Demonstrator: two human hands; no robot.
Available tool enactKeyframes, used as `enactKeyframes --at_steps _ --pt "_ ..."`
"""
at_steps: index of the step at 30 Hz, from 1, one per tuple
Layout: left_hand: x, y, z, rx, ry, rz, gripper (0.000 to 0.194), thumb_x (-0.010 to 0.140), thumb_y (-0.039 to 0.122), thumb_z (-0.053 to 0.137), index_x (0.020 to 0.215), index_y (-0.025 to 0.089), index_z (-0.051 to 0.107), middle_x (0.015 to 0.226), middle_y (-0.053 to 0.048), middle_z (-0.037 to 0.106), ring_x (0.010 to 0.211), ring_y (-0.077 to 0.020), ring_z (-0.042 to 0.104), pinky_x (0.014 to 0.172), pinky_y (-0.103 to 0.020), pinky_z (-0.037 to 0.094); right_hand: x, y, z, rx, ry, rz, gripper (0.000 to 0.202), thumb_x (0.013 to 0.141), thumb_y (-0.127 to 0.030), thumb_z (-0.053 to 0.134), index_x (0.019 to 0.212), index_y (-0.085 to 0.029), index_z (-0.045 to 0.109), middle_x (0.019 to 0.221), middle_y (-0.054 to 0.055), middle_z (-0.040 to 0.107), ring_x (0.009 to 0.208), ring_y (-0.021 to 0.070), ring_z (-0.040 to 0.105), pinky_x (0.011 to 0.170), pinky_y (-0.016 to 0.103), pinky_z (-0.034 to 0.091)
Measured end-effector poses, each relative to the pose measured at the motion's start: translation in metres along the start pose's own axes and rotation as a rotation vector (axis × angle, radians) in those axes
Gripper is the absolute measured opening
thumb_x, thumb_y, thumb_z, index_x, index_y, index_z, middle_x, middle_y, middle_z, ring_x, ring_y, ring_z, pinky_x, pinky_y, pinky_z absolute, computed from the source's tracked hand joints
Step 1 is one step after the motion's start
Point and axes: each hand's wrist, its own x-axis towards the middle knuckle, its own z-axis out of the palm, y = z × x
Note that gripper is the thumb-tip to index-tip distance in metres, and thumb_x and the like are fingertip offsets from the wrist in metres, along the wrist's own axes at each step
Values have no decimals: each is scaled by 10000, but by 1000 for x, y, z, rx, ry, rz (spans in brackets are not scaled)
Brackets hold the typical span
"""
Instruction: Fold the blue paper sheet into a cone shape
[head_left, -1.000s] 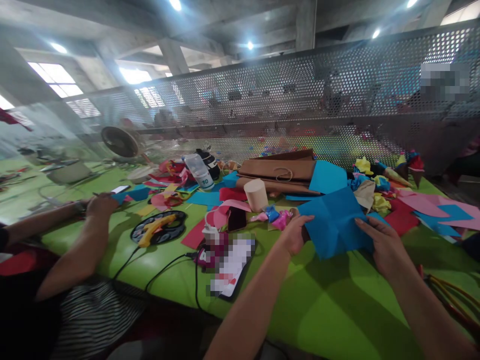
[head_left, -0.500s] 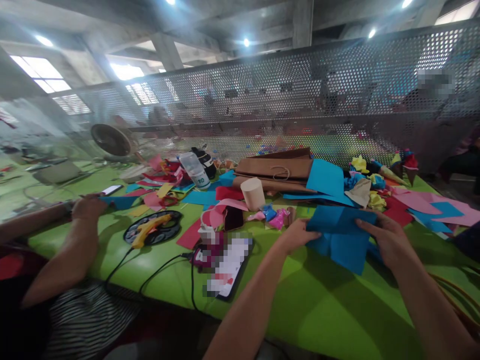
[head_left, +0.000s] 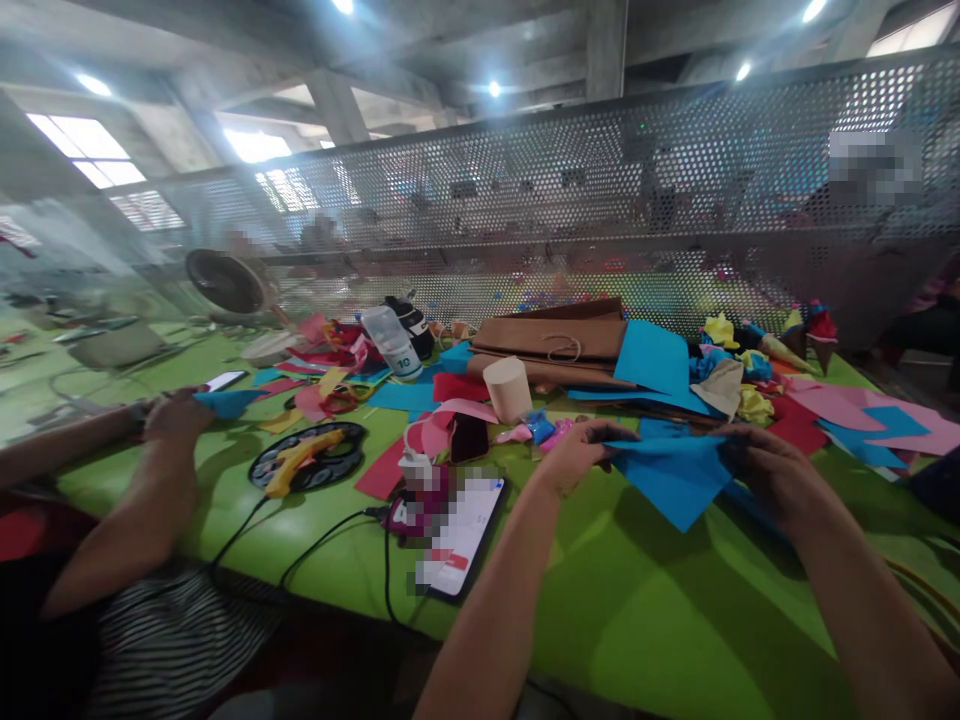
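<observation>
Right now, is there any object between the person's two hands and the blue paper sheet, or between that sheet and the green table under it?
Nothing visible does. The left hand and the right hand both grip the folded blue paper sheet directly at its upper corners. Beneath it lies only bare green table; the pink scraps sit beside the left hand.

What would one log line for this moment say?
left hand: holds blue paper | right hand: holds same sheet | paper: folded, above green table
</observation>
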Motion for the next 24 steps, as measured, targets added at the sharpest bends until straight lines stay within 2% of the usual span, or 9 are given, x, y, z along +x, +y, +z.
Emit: enactKeyframes --at_steps 3,5,8,11,14,18,21,24 --pt "-3 8 -3 28 -72 29 256 693 112 697 902 182 827 975 -73 777 766 -147 637 655 -225 478 0 0 -3 -48 12 -63 180 653 -354 779 792 -239 777 756 34 731 626 198 620 576 323 488" --pt "-7 15 -9 1 -96 31 385 670 83 707 1017 199 825 1084 -80 784 862 -168 673 703 -225 494 -1 -2 -5 -108 40 -142 129 668 -325 747 765 -243 775 816 38 738 734 227 638 672 348 495" --pt "-14 29 -20 -131 -107 70 545 686 112 735 1215 236 777 1286 -98 742 1114 -235 688 807 -251 529 -4 -8 -7 -206 57 -251 110 696 -271 701 771 -254 780 936 42 753 959 280 648 857 381 472" --pt "-20 40 -22 -149 -17 141 421 777 240 716 1190 210 791 1276 -116 746 1255 -290 647 990 -338 533 -10 -14 -6 -272 41 -315 113 724 -253 687 787 -260 780 957 43 743 1018 290 637 928 388 443" --pt "-22 42 -11 121 36 161 352 894 388 676 1177 223 804 1209 -112 775 1237 -321 658 1042 -405 515 -16 -18 0 -344 -32 -376 83 751 -289 704 782 -257 775 907 55 733 965 288 644 893 388 468" --pt "-20 30 13 485 -74 182 319 921 456 691 1162 288 814 1232 -75 781 1170 -316 694 1000 -376 509 -25 -21 10 -442 -175 -480 121 834 -303 672 775 -257 767 913 75 735 948 288 665 831 378 511" --pt "-17 19 21 551 -116 180 253 918 441 693 1024 263 839 1065 -61 816 987 -289 728 850 -324 518 -30 -22 17 -459 -205 -480 126 849 -288 669 796 -262 781 957 71 750 967 284 680 831 369 523" --pt "-12 10 20 502 -91 159 233 892 410 708 910 210 825 893 -46 796 819 -243 691 724 -291 472 -31 -21 23 -373 -94 -410 189 876 -329 680 1017 -287 797 1139 67 770 1089 294 683 885 371 533"
